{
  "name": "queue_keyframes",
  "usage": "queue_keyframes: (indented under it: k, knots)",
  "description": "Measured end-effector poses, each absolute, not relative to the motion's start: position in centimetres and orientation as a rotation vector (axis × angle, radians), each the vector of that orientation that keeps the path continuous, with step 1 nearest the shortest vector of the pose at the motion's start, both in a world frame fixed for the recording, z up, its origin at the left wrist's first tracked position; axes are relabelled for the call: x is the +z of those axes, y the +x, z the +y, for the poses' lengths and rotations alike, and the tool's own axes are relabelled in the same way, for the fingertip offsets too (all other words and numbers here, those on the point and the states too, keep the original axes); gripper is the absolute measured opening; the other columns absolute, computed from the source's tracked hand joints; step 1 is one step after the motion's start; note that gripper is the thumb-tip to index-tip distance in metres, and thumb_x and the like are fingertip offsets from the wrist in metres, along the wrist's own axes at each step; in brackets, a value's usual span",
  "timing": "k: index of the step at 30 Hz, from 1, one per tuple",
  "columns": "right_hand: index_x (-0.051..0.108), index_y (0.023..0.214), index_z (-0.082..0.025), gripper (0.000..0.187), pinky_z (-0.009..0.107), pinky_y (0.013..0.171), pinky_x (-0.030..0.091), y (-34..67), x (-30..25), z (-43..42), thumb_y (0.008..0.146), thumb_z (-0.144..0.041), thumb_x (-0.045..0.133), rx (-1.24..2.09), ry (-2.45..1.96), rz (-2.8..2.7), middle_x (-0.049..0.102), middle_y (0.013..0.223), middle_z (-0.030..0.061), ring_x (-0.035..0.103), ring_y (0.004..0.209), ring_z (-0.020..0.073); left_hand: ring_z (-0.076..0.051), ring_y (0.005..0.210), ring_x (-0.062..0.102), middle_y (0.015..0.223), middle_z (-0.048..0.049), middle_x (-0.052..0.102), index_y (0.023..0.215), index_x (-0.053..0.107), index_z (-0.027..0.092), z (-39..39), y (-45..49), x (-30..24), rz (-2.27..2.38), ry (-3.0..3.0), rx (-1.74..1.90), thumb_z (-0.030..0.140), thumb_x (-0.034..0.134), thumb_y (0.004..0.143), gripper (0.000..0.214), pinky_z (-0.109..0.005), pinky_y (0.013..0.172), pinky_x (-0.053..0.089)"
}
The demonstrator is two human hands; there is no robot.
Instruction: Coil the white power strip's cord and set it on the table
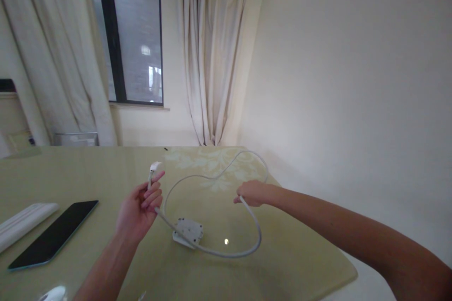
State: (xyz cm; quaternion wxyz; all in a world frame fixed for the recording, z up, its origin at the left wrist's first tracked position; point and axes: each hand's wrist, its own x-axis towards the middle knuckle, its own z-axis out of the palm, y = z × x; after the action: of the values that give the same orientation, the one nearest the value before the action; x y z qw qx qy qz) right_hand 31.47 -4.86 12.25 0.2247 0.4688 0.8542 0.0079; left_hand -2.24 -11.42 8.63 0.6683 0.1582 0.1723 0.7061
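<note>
A white power cord (229, 255) with a white plug (155, 167) at one end loops over the glossy table. My left hand (143, 204) is closed around the cord just below the plug, which sticks up above the fingers. Farther right, my right hand (252, 193) grips another stretch of the same cord, its fingers partly hidden behind the hand. Between the hands the cord sags in a wide curve toward me. A white box-like block (189, 233), probably a power strip, lies on the table under the cord, to the right of my left hand.
At left on the table (197, 282) lie a black flat tablet-like slab (56, 235) and a long white object (26, 221). A shiny white item (53, 293) is cut off at the bottom edge. Behind stand curtains (215, 56) and a window (137, 33); a wall (353, 80) borders the right.
</note>
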Motion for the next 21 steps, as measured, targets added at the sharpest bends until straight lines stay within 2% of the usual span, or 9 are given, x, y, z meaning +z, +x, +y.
queue_keyframes:
  k: [2, 4, 6, 8, 10, 12, 16, 19, 21]
  knots:
    - [0.081, 0.104, -0.009, 0.051, 0.044, 0.078, 0.058, 32.2, 11.6, -4.6, 0.104, -0.051, 0.053, 0.084, 1.317, 2.290, 0.078, 0.107, 0.0284, 0.078, 0.104, 0.0409, -0.003, 0.046, 0.049, 0.064, 0.0054, 0.048, 0.120, 0.065, 0.004, -11.6, -2.4, 8.8, 0.284, 0.290, 1.628, 0.001, 0.029, 0.103, 0.040, -0.012, 0.045, 0.043]
    - [0.081, 0.104, -0.009, 0.045, 0.045, 0.078, 0.059, 32.9, 11.2, -4.5, 0.103, -0.046, 0.056, 0.130, 1.315, 2.253, 0.079, 0.106, 0.0278, 0.078, 0.103, 0.0407, -0.005, 0.056, 0.059, 0.072, 0.0007, 0.058, 0.121, 0.066, 0.006, -11.5, -2.4, 8.9, 0.299, 0.276, 1.681, 0.001, 0.033, 0.103, 0.038, -0.014, 0.055, 0.052]
    - [0.080, 0.108, -0.011, 0.036, 0.044, 0.078, 0.059, 33.6, 11.1, -4.5, 0.102, -0.039, 0.058, 0.169, 1.299, 2.245, 0.079, 0.107, 0.0256, 0.079, 0.103, 0.0384, -0.007, 0.065, 0.065, 0.084, -0.0026, 0.069, 0.116, 0.071, 0.011, -11.3, -2.3, 8.9, 0.413, 0.336, 1.732, 0.005, 0.047, 0.102, 0.028, -0.018, 0.061, 0.059]
    - [0.078, 0.113, -0.013, 0.031, 0.044, 0.079, 0.059, 34.2, 11.2, -4.7, 0.102, -0.034, 0.059, 0.209, 1.281, 2.253, 0.079, 0.108, 0.0241, 0.079, 0.103, 0.0365, -0.009, 0.072, 0.069, 0.098, -0.0017, 0.075, 0.107, 0.074, 0.018, -11.1, -2.3, 8.9, 0.527, 0.420, 1.767, 0.008, 0.066, 0.094, 0.018, -0.021, 0.064, 0.062]
    - [0.076, 0.116, -0.013, 0.031, 0.044, 0.080, 0.059, 34.9, 11.3, -4.8, 0.102, -0.034, 0.059, 0.250, 1.261, 2.260, 0.079, 0.110, 0.0244, 0.079, 0.103, 0.0364, -0.008, 0.072, 0.069, 0.102, 0.0014, 0.078, 0.099, 0.076, 0.022, -10.8, -2.2, 8.9, 0.568, 0.446, 1.811, 0.009, 0.080, 0.085, 0.019, -0.019, 0.065, 0.062]
    - [0.075, 0.116, -0.012, 0.033, 0.045, 0.080, 0.059, 35.4, 11.4, -5.0, 0.103, -0.037, 0.057, 0.282, 1.231, 2.263, 0.078, 0.109, 0.0246, 0.078, 0.103, 0.0371, -0.004, 0.067, 0.065, 0.098, 0.0036, 0.078, 0.094, 0.075, 0.022, -10.7, -2.2, 8.8, 0.533, 0.418, 1.867, 0.009, 0.085, 0.079, 0.022, -0.013, 0.063, 0.058]
    - [0.077, 0.107, -0.013, 0.030, 0.042, 0.079, 0.058, 36.2, 11.5, -5.5, 0.103, -0.037, 0.059, 0.329, 1.157, 2.257, 0.080, 0.102, 0.0227, 0.079, 0.099, 0.0353, 0.000, 0.061, 0.057, 0.093, 0.0065, 0.076, 0.086, 0.071, 0.021, -10.6, -2.3, 8.9, 0.534, 0.401, 2.024, 0.009, 0.084, 0.081, 0.018, -0.007, 0.056, 0.050]
    - [0.076, 0.105, -0.013, 0.018, 0.038, 0.077, 0.055, 36.7, 11.7, -5.8, 0.096, -0.024, 0.066, 0.370, 1.097, 2.270, 0.080, 0.097, 0.0206, 0.079, 0.094, 0.0323, -0.003, 0.063, 0.055, 0.096, 0.0058, 0.075, 0.085, 0.069, 0.022, -11.1, -2.4, 9.3, 0.670, 0.484, 2.174, 0.010, 0.077, 0.086, 0.014, -0.010, 0.056, 0.050]
    - [0.074, 0.107, -0.013, 0.017, 0.035, 0.077, 0.052, 37.0, 12.0, -5.8, 0.091, -0.015, 0.067, 0.404, 1.056, 2.296, 0.080, 0.093, 0.0187, 0.079, 0.092, 0.0301, -0.007, 0.066, 0.055, 0.099, 0.0029, 0.075, 0.086, 0.068, 0.021, -11.6, -2.5, 9.5, 0.822, 0.568, 2.291, 0.012, 0.076, 0.086, 0.012, -0.014, 0.056, 0.051]
